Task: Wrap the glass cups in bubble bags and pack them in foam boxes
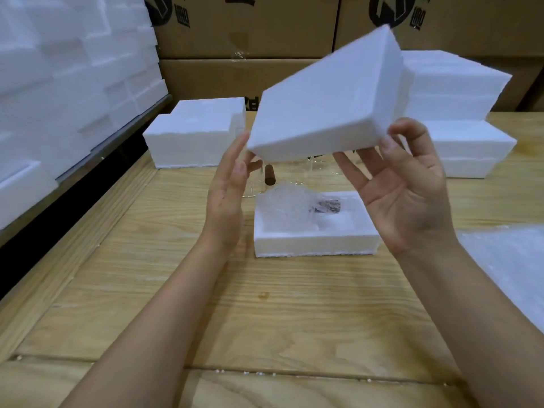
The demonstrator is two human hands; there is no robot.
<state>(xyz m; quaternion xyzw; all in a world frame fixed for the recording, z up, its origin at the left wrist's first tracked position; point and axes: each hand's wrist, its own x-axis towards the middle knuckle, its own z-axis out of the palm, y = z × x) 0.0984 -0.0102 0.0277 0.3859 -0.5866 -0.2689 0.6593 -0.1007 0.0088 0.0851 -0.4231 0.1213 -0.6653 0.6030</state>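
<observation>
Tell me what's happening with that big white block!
A person is mid-packing. The right hand grips a white rectangular foam block, likely a lid, tilted in the air, and the left hand steadies its other corner with straight fingers. Below it, on the light wooden table, an open white foam box holds a cup wrapped in a clear bubble bag.

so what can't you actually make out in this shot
Head view only:
1. far face of the lid: turned away, and the lid is motion-blurred.
2. glasses behind the box: mostly hidden by the lid, left hand and right hand; uncountable.
3. the cup inside the bubble bag: the wrap obscures its shape.
4. print on the carton: cut off by the top edge.
</observation>
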